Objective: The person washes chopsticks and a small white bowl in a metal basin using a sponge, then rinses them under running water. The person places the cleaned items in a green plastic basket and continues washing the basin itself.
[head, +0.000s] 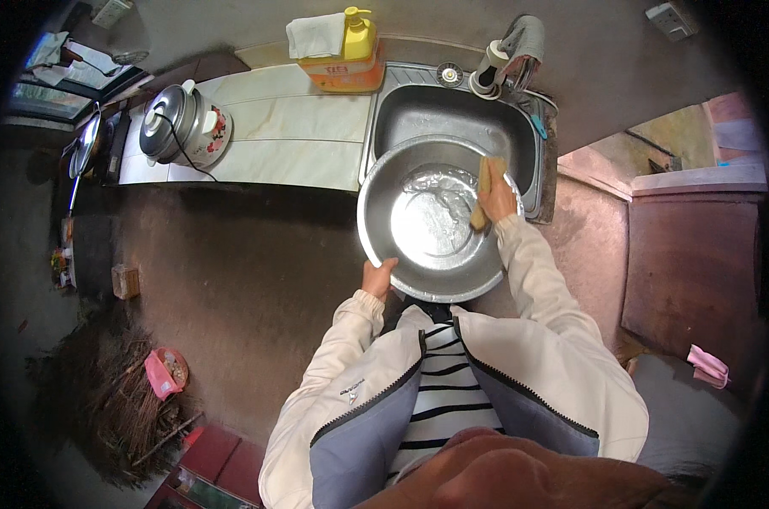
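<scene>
A large round stainless steel basin (416, 267) is tilted over the near edge of the metal sink (397, 114), with a little water and bright glare in its bottom. My left hand (379, 278) grips the basin's rim at the lower left, thumb over the edge. On the right side, my right hand (499, 198) holds a yellowish-brown sponge or scrubbing pad (484, 191) against the inner wall. The fingers of that hand are partly hidden behind the pad.
A tap with a grey cloth (525, 38) stands behind the sink. Left of the sink is a yellow pump bottle (357, 41) with a white cloth (314, 36). An electric cooker (184, 127) sits farther left on the tiled counter (282, 149). A wooden cabinet (690, 267) stands right.
</scene>
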